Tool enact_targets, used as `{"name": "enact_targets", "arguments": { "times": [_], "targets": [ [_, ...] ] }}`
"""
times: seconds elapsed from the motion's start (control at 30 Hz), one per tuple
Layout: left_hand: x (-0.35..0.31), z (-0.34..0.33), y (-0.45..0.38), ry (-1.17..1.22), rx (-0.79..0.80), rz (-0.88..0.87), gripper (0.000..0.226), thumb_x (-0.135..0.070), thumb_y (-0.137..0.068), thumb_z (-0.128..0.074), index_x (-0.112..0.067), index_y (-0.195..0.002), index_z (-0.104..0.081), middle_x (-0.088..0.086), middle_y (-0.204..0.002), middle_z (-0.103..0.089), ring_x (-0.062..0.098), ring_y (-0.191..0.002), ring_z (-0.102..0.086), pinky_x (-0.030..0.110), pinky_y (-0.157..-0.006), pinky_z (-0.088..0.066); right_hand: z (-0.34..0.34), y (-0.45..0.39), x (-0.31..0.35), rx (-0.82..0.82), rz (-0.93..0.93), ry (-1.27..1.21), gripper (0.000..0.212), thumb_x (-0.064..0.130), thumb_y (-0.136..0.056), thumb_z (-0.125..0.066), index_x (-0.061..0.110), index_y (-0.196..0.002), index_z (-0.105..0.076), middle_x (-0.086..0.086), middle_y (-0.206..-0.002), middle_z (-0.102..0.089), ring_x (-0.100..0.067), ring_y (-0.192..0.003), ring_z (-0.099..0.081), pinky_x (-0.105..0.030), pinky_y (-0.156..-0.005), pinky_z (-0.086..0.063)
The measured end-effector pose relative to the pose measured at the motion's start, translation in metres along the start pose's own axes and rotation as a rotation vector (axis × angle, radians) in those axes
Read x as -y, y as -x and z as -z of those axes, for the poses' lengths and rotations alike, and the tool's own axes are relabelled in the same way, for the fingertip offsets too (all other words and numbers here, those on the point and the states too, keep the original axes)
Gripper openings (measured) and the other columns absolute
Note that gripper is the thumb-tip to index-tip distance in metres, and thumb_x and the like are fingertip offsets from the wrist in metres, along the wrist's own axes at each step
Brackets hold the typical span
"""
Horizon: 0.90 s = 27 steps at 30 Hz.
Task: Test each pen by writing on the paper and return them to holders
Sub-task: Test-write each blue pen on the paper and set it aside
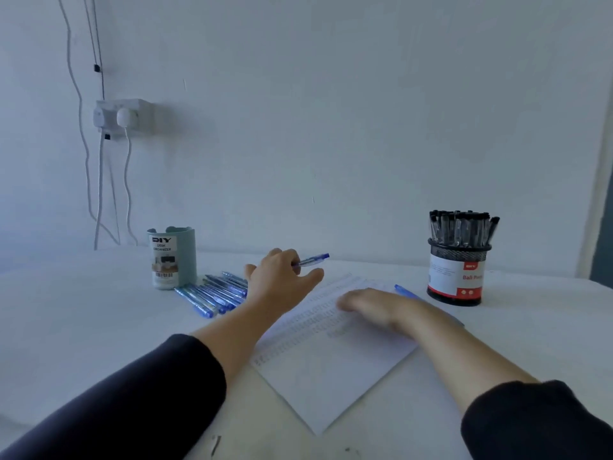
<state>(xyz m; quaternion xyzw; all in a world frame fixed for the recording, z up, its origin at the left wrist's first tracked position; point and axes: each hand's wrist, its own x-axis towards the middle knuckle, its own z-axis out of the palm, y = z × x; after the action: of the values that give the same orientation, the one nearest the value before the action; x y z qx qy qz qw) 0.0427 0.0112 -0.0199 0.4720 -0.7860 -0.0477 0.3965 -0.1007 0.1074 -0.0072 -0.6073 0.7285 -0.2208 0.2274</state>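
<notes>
While both arms reach forward, the scene reads largest to smallest:

Desk: white surface under both hands, carrying everything below.

Paper: a sheet lying turned at an angle, under the right hand's fingers and just to the right of the left forearm; faint rows of writing cross its far half.

Left hand: stretched out past the far edge of the paper, its fingers curled round a blue pen, thumb spread out to the right.

Right hand: lying palm down on the paper, fingers fairly straight and resting on the written rows; blurred, it holds nothing that shows.

Mesh holder: black, with a red and white label, well to the right of the right hand's fingers and full of upright black-capped pens.

Green holder: a pale cup labelled "DIY Desk Organizer", to the left of the left hand's fingers.

Loose blue pens: a row lying side by side on the desk, between the green holder and the left wrist.

Second blue pen: on the desk just beyond the right hand, partly hidden by it.
</notes>
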Motion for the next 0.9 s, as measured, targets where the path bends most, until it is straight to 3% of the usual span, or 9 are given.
{"name": "enact_targets", "arguments": {
  "times": [0.2, 0.47, 0.6, 0.67, 0.7, 0.77, 0.8, 0.83, 0.9],
  "targets": [
    [0.001, 0.015, 0.004, -0.124, -0.079, -0.084, 0.068, -0.079, -0.065, -0.055, -0.016, -0.052, -0.034, -0.003, -0.059, -0.040, 0.016, -0.057, -0.041, 0.034, -0.077, -0.026, -0.003, -0.009, -0.004, 0.035, 0.013, -0.005, 0.043, 0.032, -0.099, -0.039, 0.018, -0.140, -0.044, 0.002, -0.149, -0.037, -0.017, -0.136, -0.033, -0.032, -0.112, -0.023],
    [0.003, 0.016, 0.005, -0.209, -0.095, -0.225, 0.053, -0.068, -0.055, -0.021, -0.016, -0.049, -0.025, -0.005, -0.051, -0.028, 0.013, -0.048, -0.027, 0.031, -0.070, -0.020, -0.001, -0.013, -0.009, 0.031, 0.021, 0.016, 0.027, 0.037, -0.090, -0.056, 0.025, -0.114, -0.060, 0.004, -0.128, -0.054, -0.014, -0.121, -0.047, -0.028, -0.100, -0.033],
    [0.004, 0.013, 0.006, -0.197, -0.114, -0.250, 0.057, -0.074, -0.057, -0.022, -0.018, -0.049, -0.029, -0.007, -0.054, -0.032, 0.010, -0.051, -0.030, 0.031, -0.071, -0.022, 0.001, -0.010, -0.010, 0.056, 0.013, 0.017, 0.047, 0.037, -0.086, -0.063, 0.027, -0.130, -0.053, 0.006, -0.134, -0.048, -0.012, -0.125, -0.042, -0.024, -0.093, -0.028],
    [0.006, 0.010, 0.005, -0.193, -0.114, -0.276, 0.062, -0.080, -0.058, -0.031, -0.018, -0.054, -0.040, -0.007, -0.064, -0.038, 0.011, -0.059, -0.036, 0.030, -0.071, -0.023, 0.003, -0.009, -0.011, 0.067, 0.011, 0.014, 0.053, 0.036, -0.083, -0.066, 0.029, -0.134, -0.050, 0.005, -0.140, -0.043, -0.013, -0.128, -0.038, -0.025, -0.095, -0.027],
    [0.007, 0.010, 0.005, -0.172, -0.106, -0.299, 0.061, -0.077, -0.062, -0.044, -0.016, -0.061, -0.050, -0.005, -0.072, -0.041, 0.013, -0.062, -0.038, 0.029, -0.070, -0.025, 0.004, -0.008, -0.011, 0.075, 0.011, 0.010, 0.055, 0.035, -0.082, -0.067, 0.031, -0.134, -0.050, 0.005, -0.142, -0.040, -0.014, -0.131, -0.037, -0.026, -0.097, -0.028],
    [0.008, 0.008, 0.005, -0.096, -0.086, -0.347, 0.037, -0.043, -0.080, -0.066, -0.007, -0.088, -0.064, 0.000, -0.093, -0.042, 0.016, -0.066, -0.041, 0.026, -0.064, -0.032, 0.005, -0.006, -0.012, 0.090, 0.016, 0.012, 0.058, 0.035, -0.078, -0.070, 0.035, -0.132, -0.049, 0.005, -0.147, -0.034, -0.015, -0.134, -0.033, -0.028, -0.103, -0.027],
    [0.009, 0.009, 0.005, -0.061, -0.083, -0.345, 0.022, -0.020, -0.085, -0.065, -0.005, -0.102, -0.064, 0.003, -0.101, -0.042, 0.016, -0.068, -0.044, 0.028, -0.062, -0.038, 0.006, -0.005, -0.013, 0.104, 0.019, 0.013, 0.059, 0.036, -0.077, -0.071, 0.038, -0.132, -0.048, 0.005, -0.149, -0.032, -0.015, -0.136, -0.031, -0.030, -0.106, -0.026],
    [0.008, 0.010, 0.006, -0.019, -0.092, -0.330, 0.024, -0.005, -0.087, -0.060, -0.004, -0.110, -0.063, 0.006, -0.109, -0.042, 0.018, -0.070, -0.050, 0.031, -0.063, -0.044, 0.007, -0.004, -0.013, 0.123, 0.024, 0.016, 0.061, 0.036, -0.077, -0.072, 0.040, -0.133, -0.047, 0.006, -0.150, -0.029, -0.015, -0.137, -0.028, -0.030, -0.108, -0.024],
    [0.004, 0.013, 0.007, 0.082, -0.126, -0.302, 0.029, -0.002, -0.090, -0.052, -0.006, -0.117, -0.063, 0.008, -0.121, -0.043, 0.021, -0.077, -0.059, 0.039, -0.072, -0.052, 0.009, -0.001, -0.013, 0.159, 0.040, 0.032, 0.065, 0.037, -0.077, -0.072, 0.043, -0.135, -0.044, 0.009, -0.153, -0.025, -0.013, -0.140, -0.023, -0.031, -0.110, -0.021]
  ]
}}
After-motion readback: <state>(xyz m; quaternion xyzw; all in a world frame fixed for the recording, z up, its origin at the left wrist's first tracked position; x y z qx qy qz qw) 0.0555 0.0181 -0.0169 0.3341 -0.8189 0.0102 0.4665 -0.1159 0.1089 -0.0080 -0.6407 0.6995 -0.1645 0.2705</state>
